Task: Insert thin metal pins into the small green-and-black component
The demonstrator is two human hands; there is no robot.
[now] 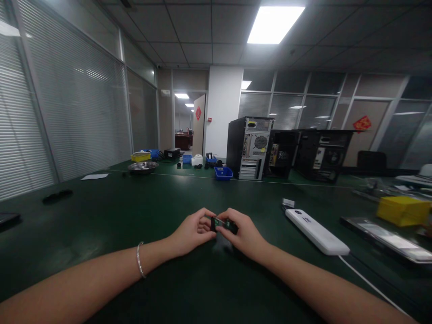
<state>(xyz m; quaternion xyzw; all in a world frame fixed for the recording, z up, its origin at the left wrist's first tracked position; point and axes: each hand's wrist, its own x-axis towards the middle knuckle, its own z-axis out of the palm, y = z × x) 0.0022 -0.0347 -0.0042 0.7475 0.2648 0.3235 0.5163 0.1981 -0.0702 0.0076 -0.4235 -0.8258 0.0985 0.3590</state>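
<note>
Head view: both hands' fingers pinch a small black part above the green table.

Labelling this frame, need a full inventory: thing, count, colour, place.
small dark part: 1, black-green, between both hands
power strip: 1, white, right of hands
computer towers: 3, black, far table edge
blue bins: several, far centre
yellow bin: 1, far left
metal bowl: 1, silver, far left
yellow box: 1, right edge
paper sheet: 1, white, left
table: 1, dark green
bracelet: 1, silver, left wrist
left hand, right hand: pinching the part
</note>
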